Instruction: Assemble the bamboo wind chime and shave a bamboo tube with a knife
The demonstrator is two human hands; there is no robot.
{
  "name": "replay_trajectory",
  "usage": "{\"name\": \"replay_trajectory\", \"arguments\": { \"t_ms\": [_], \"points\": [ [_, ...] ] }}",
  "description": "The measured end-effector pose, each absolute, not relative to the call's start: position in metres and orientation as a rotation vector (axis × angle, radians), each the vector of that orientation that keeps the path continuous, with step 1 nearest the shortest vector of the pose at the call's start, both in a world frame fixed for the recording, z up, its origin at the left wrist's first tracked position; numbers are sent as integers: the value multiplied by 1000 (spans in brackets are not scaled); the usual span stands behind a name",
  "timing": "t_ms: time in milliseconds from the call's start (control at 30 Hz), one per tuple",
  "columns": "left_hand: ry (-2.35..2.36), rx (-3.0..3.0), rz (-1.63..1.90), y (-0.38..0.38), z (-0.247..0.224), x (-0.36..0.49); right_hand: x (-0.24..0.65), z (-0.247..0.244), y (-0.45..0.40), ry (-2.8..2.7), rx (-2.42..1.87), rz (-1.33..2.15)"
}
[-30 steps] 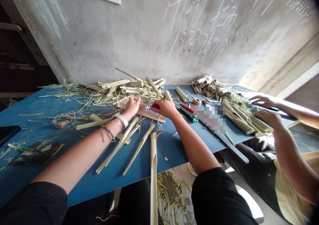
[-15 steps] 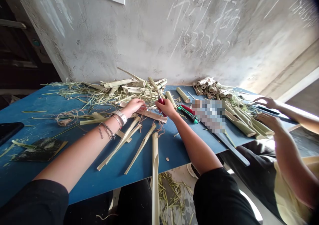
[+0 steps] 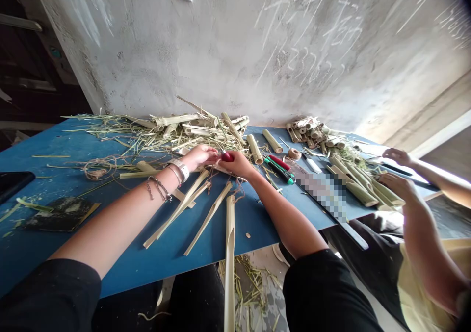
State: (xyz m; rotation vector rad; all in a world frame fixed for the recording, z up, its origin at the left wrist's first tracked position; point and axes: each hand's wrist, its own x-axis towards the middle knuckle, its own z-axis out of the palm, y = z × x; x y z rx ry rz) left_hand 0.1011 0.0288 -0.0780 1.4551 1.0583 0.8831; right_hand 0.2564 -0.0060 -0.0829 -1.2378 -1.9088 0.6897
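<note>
My right hand (image 3: 237,164) is closed round a red-handled tool (image 3: 227,156), its working end hidden by the hands. Close beside it, the fingers of my left hand (image 3: 200,156) are bent together at a flat bamboo strip (image 3: 231,176), mostly covered by both hands. Brown twine (image 3: 239,191) is tied along that strip. From it hang several split bamboo pieces (image 3: 208,219), spread over the front of the table. The longest bamboo piece (image 3: 230,253) reaches down past the table edge.
Bamboo offcuts and shavings (image 3: 191,126) heap against the wall. A green-black cutter (image 3: 281,171), a twine ball (image 3: 294,154) and a long blade (image 3: 353,235) lie to the right. A co-worker's hands (image 3: 397,180) are near bamboo tubes (image 3: 358,190). A phone (image 3: 14,185) lies left.
My right hand has moved left to meet my left hand, and the tool's handle has tipped over between them. The view has shifted slightly.
</note>
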Motion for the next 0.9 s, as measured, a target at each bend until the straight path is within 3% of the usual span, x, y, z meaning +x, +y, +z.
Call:
{"name": "replay_trajectory", "arguments": {
  "t_ms": [433, 633, 900],
  "points": [
    [1177, 1826, 829, 37, -86, 97, 265, -87, 4, -1538, -1156, 981],
    [1185, 1952, 796, 43, -92, 95, 266, -88, 7, -1519, -1214, 882],
    [1158, 1944, 774, 50, -100, 97, 271, -87, 7, -1663, -1449, 502]
  ]
}}
